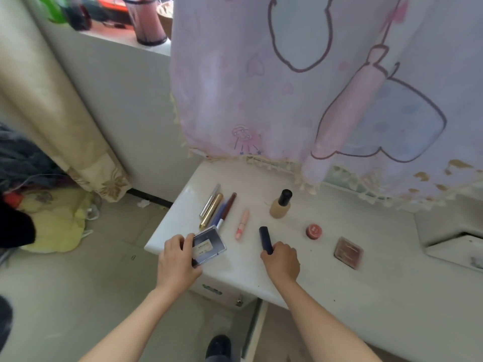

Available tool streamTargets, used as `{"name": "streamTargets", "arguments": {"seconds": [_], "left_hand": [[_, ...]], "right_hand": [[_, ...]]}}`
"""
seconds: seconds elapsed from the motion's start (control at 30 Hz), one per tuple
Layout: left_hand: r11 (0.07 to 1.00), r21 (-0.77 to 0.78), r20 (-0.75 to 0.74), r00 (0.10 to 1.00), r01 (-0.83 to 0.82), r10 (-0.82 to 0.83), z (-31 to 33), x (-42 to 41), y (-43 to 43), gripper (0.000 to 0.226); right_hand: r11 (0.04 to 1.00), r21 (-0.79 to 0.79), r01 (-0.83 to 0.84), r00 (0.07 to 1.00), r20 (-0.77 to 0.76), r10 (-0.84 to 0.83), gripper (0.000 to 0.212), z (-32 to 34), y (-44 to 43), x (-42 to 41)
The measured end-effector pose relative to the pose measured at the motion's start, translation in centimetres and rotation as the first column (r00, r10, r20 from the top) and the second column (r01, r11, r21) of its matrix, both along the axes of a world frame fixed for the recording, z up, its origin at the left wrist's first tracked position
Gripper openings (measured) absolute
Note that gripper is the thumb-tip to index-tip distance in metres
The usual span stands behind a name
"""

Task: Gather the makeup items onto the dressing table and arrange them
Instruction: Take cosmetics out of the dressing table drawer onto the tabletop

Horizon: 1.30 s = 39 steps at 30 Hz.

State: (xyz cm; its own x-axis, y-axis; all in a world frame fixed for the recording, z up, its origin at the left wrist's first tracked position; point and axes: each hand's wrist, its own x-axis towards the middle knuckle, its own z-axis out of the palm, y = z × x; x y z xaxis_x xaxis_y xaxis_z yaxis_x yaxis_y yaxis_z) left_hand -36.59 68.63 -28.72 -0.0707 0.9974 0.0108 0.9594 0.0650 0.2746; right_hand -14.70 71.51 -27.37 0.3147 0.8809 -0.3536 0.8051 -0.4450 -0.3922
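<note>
Head view: a white glossy bench (235, 273) carried the makeup items, spread over its left half. The left hand (177, 259) gripped a dark square compact with a clear frame and a white label (209, 242) at the bench's near left corner; the thumb and fingers were curled round its left edge, and the case was tilted. The right hand (282, 259) held a dark navy cylindrical tube (265, 239), fingers closed round its lower end, with the upper end pointing away from the person.

Four slim items lay side by side behind the compact, all angled the same way: a silver pen (210, 200), a gold metallic tube (211, 210), a blue pencil (218, 215) and a red-brown pen with a silver tip (228, 209). A pale pink lipstick tube (242, 223) lay just right of this group, between it and the navy tube. A beige foundation bottle with a black cap (281, 205) stood upright farther back. A small round red pot (313, 231) sat to the right of the right hand, and a brownish-pink square palette (349, 252) lay flat farther right.

A pink cloth with cartoon print and a tasselled hem (261, 95) hung over the rear of the bench. A beige curtain (52, 113) hung at left, above a yellow fabric heap (57, 220) on the tiled floor.
</note>
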Motion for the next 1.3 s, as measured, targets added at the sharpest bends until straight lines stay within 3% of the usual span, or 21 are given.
{"name": "streamTargets", "arguments": {"seconds": [0.17, 0.4, 0.53, 0.73, 0.87, 0.97, 1.13, 1.3], "left_hand": [[0.999, 0.022, 0.055, 0.998, 0.026, -0.027, 0.0, -0.6, 1.3, 0.07], [0.997, 0.052, 0.063, 0.996, 0.056, -0.059, 1.3, -0.4, 3.1, 0.075], [0.993, 0.011, 0.094, 0.988, 0.121, -0.121, 1.9, 2.6, 3.8, 0.073], [0.913, 0.046, 0.031, 0.913, 0.405, -0.406, 1.2, 11.2, 4.2, 0.084], [0.848, -0.074, -0.03, 0.848, 0.525, -0.529, 0.3, 16.2, 3.9, 0.081], [0.793, -0.156, 0.069, 0.807, 0.589, -0.586, -0.1, 19.9, 3.3, 0.074], [0.725, -0.254, 0.074, 0.76, 0.64, -0.646, 0.0, 26.2, 2.2, 0.072], [0.694, -0.28, 0.07, 0.735, 0.663, -0.674, -0.8, 31.1, 0.4, 0.074]], "right_hand": [[0.999, -0.008, -0.047, 0.998, 0.041, 0.047, 0.024, -0.7, 1.9, -2.9], [0.987, 0.029, -0.16, 0.986, -0.035, 0.161, 0.038, -0.9, 3.4, -3.5], [0.987, 0.07, -0.146, 0.989, -0.008, 0.147, 0.038, -0.7, 1.6, 1.1], [0.99, 0.133, -0.038, 0.983, 0.181, 0.014, 0.026, -1.2, -4.0, 12.1], [0.992, 0.073, 0.106, 0.959, 0.255, -0.122, 0.032, -1.6, -7.9, 17.7], [0.984, 0.021, 0.175, 0.942, 0.288, -0.174, 0.04, -1.9, -10.3, 21.0], [0.983, -0.045, 0.176, 0.94, 0.305, -0.154, 0.041, -1.7, -12.9, 25.1], [0.995, -0.084, 0.06, 0.979, 0.2, -0.042, 0.045, -1.4, -14.0, 27.4]]}}
